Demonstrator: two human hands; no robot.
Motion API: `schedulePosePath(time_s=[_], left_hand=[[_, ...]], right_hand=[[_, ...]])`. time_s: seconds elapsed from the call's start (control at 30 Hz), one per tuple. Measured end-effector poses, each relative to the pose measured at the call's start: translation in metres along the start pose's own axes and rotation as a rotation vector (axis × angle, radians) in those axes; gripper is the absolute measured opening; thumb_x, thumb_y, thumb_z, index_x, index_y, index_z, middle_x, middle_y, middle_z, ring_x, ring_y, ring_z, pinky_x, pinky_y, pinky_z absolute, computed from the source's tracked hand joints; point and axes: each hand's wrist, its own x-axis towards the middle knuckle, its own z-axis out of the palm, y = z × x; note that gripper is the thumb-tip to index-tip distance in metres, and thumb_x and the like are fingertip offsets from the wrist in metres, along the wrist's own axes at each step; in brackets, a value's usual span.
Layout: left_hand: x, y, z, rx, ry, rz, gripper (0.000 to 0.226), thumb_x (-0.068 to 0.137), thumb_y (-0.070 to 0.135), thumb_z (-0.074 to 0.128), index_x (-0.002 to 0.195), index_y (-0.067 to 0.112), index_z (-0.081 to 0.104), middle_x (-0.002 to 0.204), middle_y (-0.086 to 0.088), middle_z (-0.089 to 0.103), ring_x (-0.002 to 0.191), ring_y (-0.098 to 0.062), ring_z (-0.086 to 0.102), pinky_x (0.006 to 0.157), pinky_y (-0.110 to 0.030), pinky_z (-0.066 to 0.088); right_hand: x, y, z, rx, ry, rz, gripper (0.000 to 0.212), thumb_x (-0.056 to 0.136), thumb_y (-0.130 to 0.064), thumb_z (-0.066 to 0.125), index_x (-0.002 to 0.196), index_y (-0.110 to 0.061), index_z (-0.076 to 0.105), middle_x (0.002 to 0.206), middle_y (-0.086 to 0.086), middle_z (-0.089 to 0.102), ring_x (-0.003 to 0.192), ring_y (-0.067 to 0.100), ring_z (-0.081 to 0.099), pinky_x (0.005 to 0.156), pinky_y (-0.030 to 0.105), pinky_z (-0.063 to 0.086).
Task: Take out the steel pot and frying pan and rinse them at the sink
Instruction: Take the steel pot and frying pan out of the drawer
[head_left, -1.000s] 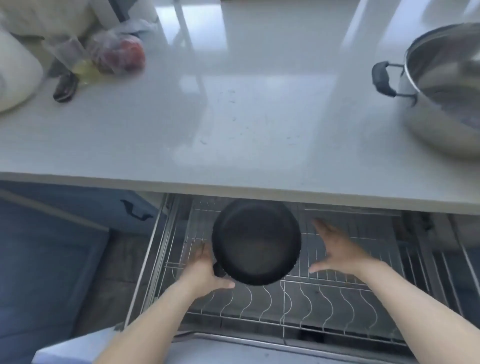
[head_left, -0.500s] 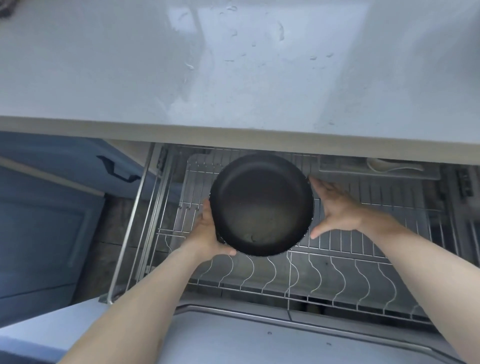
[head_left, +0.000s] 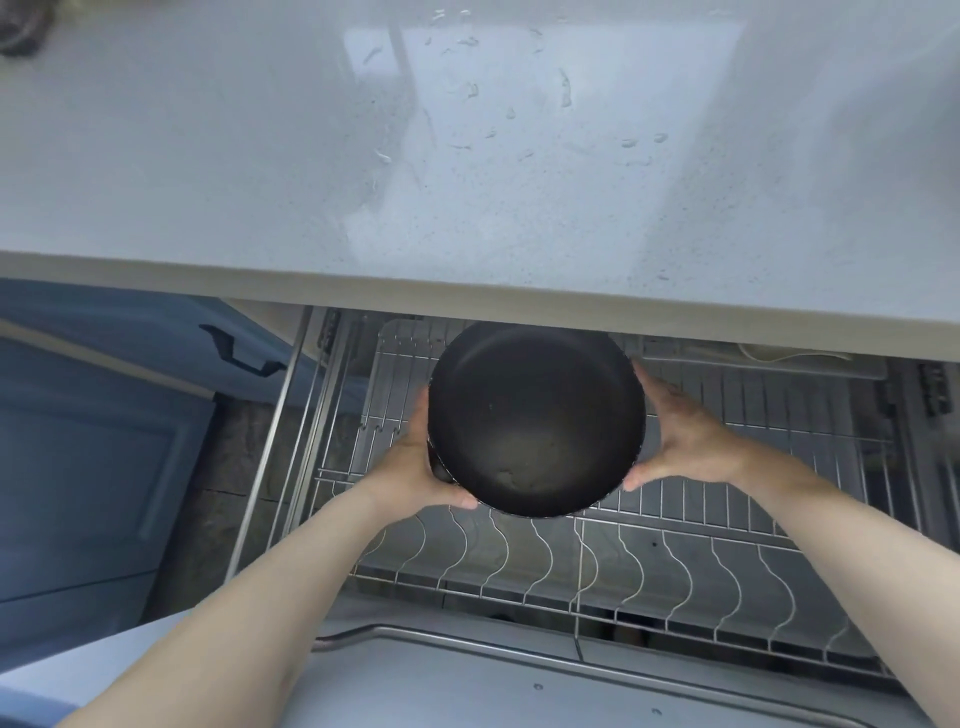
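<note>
The black frying pan (head_left: 535, 418) is being held between both hands above the pulled-out wire rack drawer (head_left: 675, 566), its hollow side facing up toward the camera. It is sitting over the rear left part of the rack, with its far rim lying just below the front edge of the worktop (head_left: 467, 156). The left hand (head_left: 418, 467) is pressing against the pan's left side, fingers wrapping behind the rim and the thumb lying along the lower left edge; a dark stub showing by this palm may be the pan's handle, though that cannot be told for sure. The right hand (head_left: 680, 441) is cupping the pan's right side, fingers spread up along the rim and the thumb pointing in under the lower right edge. Both hands are grasping the pan, neither one free. Both forearms are reaching forward and inward from the lower corners of the view, bare, the wrists bending slightly so that the palms are facing each other across the pan. The pan is being carried clear of the rack wires rather than resting on them. Water drops are lying scattered over the middle of the worktop. A blue cabinet door (head_left: 93, 467) with a dark handle (head_left: 241, 351) is standing to the left of the drawer
</note>
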Motion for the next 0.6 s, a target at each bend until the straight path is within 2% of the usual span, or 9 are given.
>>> schedulePosePath(time_s=[0.07, 0.2, 0.23, 0.3, 0.37, 0.47, 0.53, 0.6], left_hand=[[-0.001, 0.009, -0.006, 0.026, -0.061, 0.006, 0.137, 0.052, 0.02, 0.093, 0.141, 0.062, -0.002, 0.115, 0.013, 0.064, 0.106, -0.015, 0.063, 0.099, -0.04, 0.051], [-0.013, 0.035, -0.019, 0.106, -0.214, 0.002, 0.133, 0.058, 0.021, 0.091, 0.144, 0.056, -0.004, 0.123, 0.018, 0.059, 0.116, -0.014, 0.055, 0.102, -0.034, 0.043], [-0.017, 0.041, -0.022, 0.124, -0.25, 0.011, 0.132, 0.059, 0.021, 0.091, 0.145, 0.055, -0.003, 0.124, 0.018, 0.058, 0.117, -0.013, 0.055, 0.102, -0.034, 0.044], [-0.026, 0.053, -0.028, 0.176, -0.31, 0.024, 0.129, 0.059, 0.027, 0.09, 0.145, 0.053, -0.003, 0.13, 0.015, 0.057, 0.117, -0.015, 0.057, 0.103, -0.037, 0.045], [-0.038, 0.066, -0.035, 0.243, -0.358, 0.028, 0.128, 0.059, 0.035, 0.089, 0.145, 0.051, -0.004, 0.137, 0.011, 0.054, 0.12, -0.017, 0.056, 0.106, -0.039, 0.044], [-0.062, 0.083, -0.045, 0.247, -0.425, 0.046, 0.128, 0.062, 0.031, 0.09, 0.148, 0.046, -0.004, 0.145, 0.014, 0.042, 0.131, -0.014, 0.045, 0.111, -0.035, 0.037], [-0.08, 0.092, -0.053, 0.25, -0.436, 0.047, 0.131, 0.065, 0.026, 0.09, 0.151, 0.042, -0.008, 0.145, 0.017, 0.034, 0.132, -0.01, 0.038, 0.11, -0.031, 0.034], [-0.099, 0.097, -0.06, 0.277, -0.416, 0.03, 0.134, 0.066, 0.028, 0.09, 0.152, 0.041, -0.012, 0.147, 0.014, 0.036, 0.127, -0.011, 0.041, 0.106, -0.033, 0.038]], right_hand=[[-0.012, 0.0, -0.005, 0.037, -0.009, 0.018, 0.136, 0.05, -0.024, 0.096, 0.123, -0.066, -0.011, 0.141, -0.023, 0.027, 0.131, 0.0, 0.021, 0.105, 0.02, 0.016], [-0.044, -0.005, -0.018, 0.101, -0.033, 0.045, 0.13, 0.054, -0.025, 0.094, 0.124, -0.069, -0.005, 0.126, -0.044, 0.019, 0.121, -0.011, 0.017, 0.105, 0.021, 0.016], [-0.052, -0.007, -0.021, 0.108, -0.045, 0.057, 0.126, 0.055, -0.025, 0.094, 0.123, -0.069, -0.003, 0.125, -0.044, 0.019, 0.122, -0.009, 0.017, 0.106, 0.022, 0.017], [-0.068, -0.012, -0.025, 0.128, -0.05, 0.103, 0.122, 0.054, -0.029, 0.093, 0.126, -0.068, 0.002, 0.13, -0.033, 0.024, 0.126, -0.002, 0.022, 0.109, 0.027, 0.022], [-0.084, -0.019, -0.03, 0.162, -0.055, 0.132, 0.125, 0.052, -0.033, 0.093, 0.137, -0.062, 0.006, 0.133, -0.03, 0.03, 0.126, 0.001, 0.031, 0.105, 0.025, 0.031], [-0.11, -0.03, -0.036, 0.229, -0.065, 0.112, 0.118, 0.053, -0.028, 0.092, 0.142, -0.051, 0.017, 0.134, -0.034, 0.039, 0.121, -0.009, 0.042, 0.098, 0.017, 0.035], [-0.127, -0.043, -0.039, 0.249, -0.044, 0.078, 0.116, 0.055, -0.023, 0.092, 0.142, -0.051, 0.02, 0.134, -0.035, 0.04, 0.12, -0.021, 0.037, 0.095, 0.009, 0.034], [-0.143, -0.056, -0.041, 0.259, -0.012, 0.067, 0.117, 0.054, -0.022, 0.092, 0.142, -0.05, 0.02, 0.135, -0.038, 0.038, 0.123, -0.019, 0.036, 0.094, 0.008, 0.031]])
